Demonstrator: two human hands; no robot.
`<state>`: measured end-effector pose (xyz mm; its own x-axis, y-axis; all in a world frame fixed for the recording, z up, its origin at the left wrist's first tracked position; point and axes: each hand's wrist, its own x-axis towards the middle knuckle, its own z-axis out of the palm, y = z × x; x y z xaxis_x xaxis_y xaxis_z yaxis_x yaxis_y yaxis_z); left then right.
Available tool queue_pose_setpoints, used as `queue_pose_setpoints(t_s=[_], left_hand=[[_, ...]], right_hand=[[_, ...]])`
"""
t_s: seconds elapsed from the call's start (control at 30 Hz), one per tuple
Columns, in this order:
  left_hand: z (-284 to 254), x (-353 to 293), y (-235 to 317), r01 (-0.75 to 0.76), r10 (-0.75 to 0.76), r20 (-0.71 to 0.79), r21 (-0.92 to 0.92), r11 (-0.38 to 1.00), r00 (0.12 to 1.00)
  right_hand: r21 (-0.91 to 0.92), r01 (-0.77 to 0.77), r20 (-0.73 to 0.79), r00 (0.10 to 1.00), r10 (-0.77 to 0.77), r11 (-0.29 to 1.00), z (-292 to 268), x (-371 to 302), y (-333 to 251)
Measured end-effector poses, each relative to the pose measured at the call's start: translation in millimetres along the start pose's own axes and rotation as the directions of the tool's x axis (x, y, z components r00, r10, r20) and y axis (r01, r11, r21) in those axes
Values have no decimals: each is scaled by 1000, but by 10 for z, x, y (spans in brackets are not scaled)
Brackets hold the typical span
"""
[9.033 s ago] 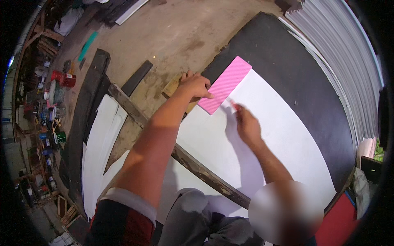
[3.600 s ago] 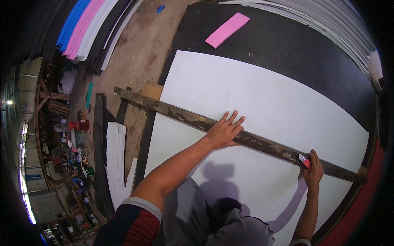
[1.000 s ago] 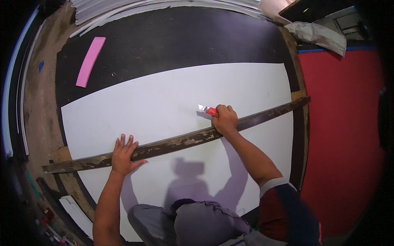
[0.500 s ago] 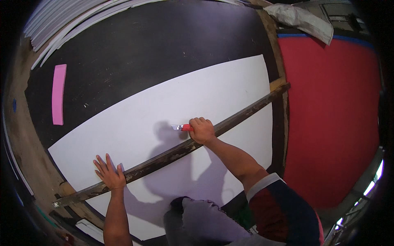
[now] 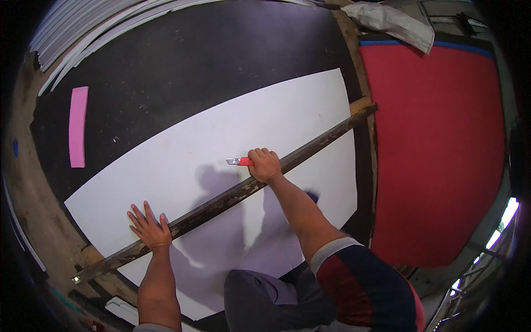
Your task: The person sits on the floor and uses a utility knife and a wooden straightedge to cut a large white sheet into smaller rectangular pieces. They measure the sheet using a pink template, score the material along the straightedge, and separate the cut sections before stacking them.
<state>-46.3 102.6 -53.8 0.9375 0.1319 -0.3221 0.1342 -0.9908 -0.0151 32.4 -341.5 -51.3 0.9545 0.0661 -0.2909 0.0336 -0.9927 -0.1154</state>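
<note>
right hand [image 5: 265, 165]: gripping a red utility knife [image 5: 239, 161], blade pointing left, riding the wooden straightedge [image 5: 232, 200]
straightedge: running diagonally across the white sheet [image 5: 182, 149]
left hand [image 5: 148, 227]: pressing flat, fingers spread, pinning its lower-left end

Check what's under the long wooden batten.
The wooden batten lies across the white sheet, which rests on a black board. The left hand presses it down. The sheet directly beneath it is covered, so any cut line is hidden.
</note>
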Motion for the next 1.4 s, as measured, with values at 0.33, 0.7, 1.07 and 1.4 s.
queue_pose_setpoints(t_s=[0.33, 0.7, 1.07, 1.4], left_hand=[[-152, 78, 82, 33, -27, 179, -31, 999, 983], [-139, 141, 106, -37, 24, -60, -227, 973, 998], [307, -3, -1001, 393, -716, -424, -625, 675, 555], [218, 298, -2953, 335, -876, 473, -813, -477, -100]], right_hand=[[-30, -123, 142, 982, 126, 992, -37, 54, -39], [162, -170, -99, 977, 187, 972, 357, -290, -2128], [13, -132, -100, 986, 132, 991, 328, -221, -2009], [-29, -130, -79, 989, 128, 991, 327, -184, -2009]])
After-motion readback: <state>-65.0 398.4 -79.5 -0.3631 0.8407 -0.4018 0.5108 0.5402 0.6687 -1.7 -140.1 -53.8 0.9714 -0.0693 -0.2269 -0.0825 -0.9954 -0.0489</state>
